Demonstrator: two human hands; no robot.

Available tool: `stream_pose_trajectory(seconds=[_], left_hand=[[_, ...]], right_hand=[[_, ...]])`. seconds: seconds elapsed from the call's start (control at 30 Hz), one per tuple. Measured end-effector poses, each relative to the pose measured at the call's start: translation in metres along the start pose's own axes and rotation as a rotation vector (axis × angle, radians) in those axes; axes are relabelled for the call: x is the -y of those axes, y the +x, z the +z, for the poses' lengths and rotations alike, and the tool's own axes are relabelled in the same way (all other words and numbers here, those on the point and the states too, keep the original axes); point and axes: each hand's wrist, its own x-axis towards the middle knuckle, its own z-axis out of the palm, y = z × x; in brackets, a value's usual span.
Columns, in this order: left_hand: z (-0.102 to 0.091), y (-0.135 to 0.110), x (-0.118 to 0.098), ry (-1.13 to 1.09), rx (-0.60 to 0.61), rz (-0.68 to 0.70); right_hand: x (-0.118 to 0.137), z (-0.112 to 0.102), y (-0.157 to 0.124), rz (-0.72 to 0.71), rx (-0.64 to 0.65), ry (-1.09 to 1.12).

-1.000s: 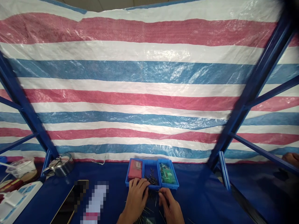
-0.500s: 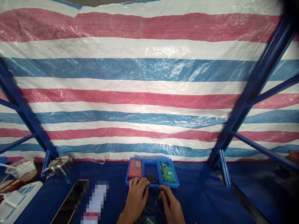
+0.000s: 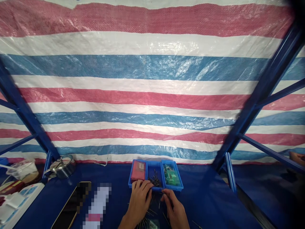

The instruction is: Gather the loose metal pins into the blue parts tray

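My left hand (image 3: 139,202) is at the front rim of the small blue bins, its fingers bent and closed toward the thumb. Whatever lies under those fingers is hidden. My right hand (image 3: 175,208) is to its right, thumb and index finger pinched at a thin dark rod near the bins' front edge. Loose thin metal rods (image 3: 150,211) are scattered on the table between and below the hands. More dark rods (image 3: 155,180) fill the middle blue bin (image 3: 154,166). A small clear packet (image 3: 152,223) shows at the bottom edge.
The left bin holds a red packet (image 3: 138,171), the right one green packets (image 3: 172,175). A phone (image 3: 69,206), a blurred-out strip (image 3: 96,206), a lidded metal pot (image 3: 62,167) and a power strip (image 3: 22,203) are on the left. Blue posts flank a striped sheet; another person's hand (image 3: 297,157) appears far right.
The view has tilted slightly downward. Both hands stay almost in place at the bins, with only small finger shifts. The other person's hand at far right has moved a little left.
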Motion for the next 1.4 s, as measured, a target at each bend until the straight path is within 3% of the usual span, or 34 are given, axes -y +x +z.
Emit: stream_pose_trajectory(seconds=[0.8,1.4], left_hand=[[-0.002,0.000,-0.001,0.018,0.011,-0.013],[0.000,0.000,-0.001,-0.051,0.014,-0.030]], right_hand=[[-0.009,0.004,-0.002,0.056,0.107,0.029],[0.007,-0.001,0.000,0.016,0.003,-0.004]])
